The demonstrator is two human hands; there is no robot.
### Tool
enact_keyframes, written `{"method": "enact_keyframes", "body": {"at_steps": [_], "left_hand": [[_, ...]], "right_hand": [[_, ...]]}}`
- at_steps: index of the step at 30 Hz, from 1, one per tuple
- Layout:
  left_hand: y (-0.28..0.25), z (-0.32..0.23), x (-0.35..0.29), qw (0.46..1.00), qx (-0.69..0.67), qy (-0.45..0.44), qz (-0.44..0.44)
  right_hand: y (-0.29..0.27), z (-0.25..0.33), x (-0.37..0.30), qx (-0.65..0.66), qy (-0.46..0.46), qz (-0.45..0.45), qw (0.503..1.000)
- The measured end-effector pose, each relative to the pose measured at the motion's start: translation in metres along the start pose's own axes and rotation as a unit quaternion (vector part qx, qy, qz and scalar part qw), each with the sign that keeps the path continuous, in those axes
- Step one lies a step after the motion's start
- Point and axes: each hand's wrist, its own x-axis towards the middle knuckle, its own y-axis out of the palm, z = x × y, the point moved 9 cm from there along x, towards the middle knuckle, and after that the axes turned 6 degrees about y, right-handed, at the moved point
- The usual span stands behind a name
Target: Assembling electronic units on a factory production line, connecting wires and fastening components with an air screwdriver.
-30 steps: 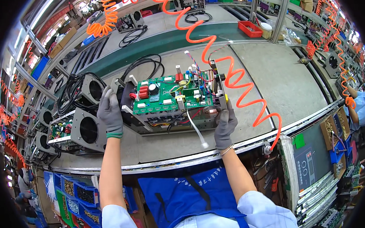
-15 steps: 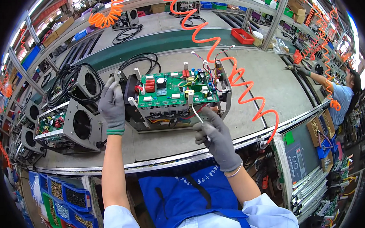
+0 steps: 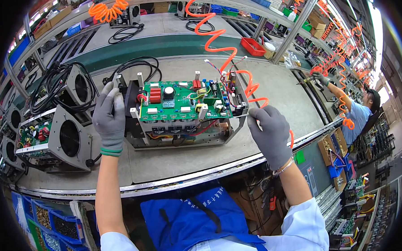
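An open-framed electronic unit (image 3: 184,143) stands on the bench in front of me. On its top lies a green circuit board (image 3: 177,102) with red and white parts and a round white-topped component. My left hand (image 3: 109,118), grey-gloved, is closed beside the unit's dark left end panel (image 3: 132,106); what its fingers grip is hidden. At the right front corner of the board, my gloved right hand (image 3: 271,133) pinches a thin white strand (image 3: 241,116), a wire or a tie. Loose wires with white plugs (image 3: 221,71) rise from the right end.
Fan-fronted units (image 3: 53,138) with coiled black cables (image 3: 58,91) stand to the left. An orange coiled hose (image 3: 215,34) hangs behind the board. Blue parts bins (image 3: 66,225) sit lower left. A red tray (image 3: 252,47) is at the back; a co-worker (image 3: 359,114) works at right.
My right hand has moved right and slightly up, drawing the white strand from the board's front edge toward its right corner. My left hand stays by the left end. The whole view has shifted.
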Motion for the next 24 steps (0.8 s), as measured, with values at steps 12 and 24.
{"method": "enact_keyframes", "body": {"at_steps": [12,24], "left_hand": [[-0.001,-0.01,0.0,1.0,0.019,0.018,0.013],[-0.003,-0.007,0.003,0.999,0.023,0.033,-0.004]], "right_hand": [[0.061,0.048,0.003,-0.186,-0.156,0.291,0.925],[0.055,0.057,0.069,-0.208,-0.21,0.154,0.943]]}}
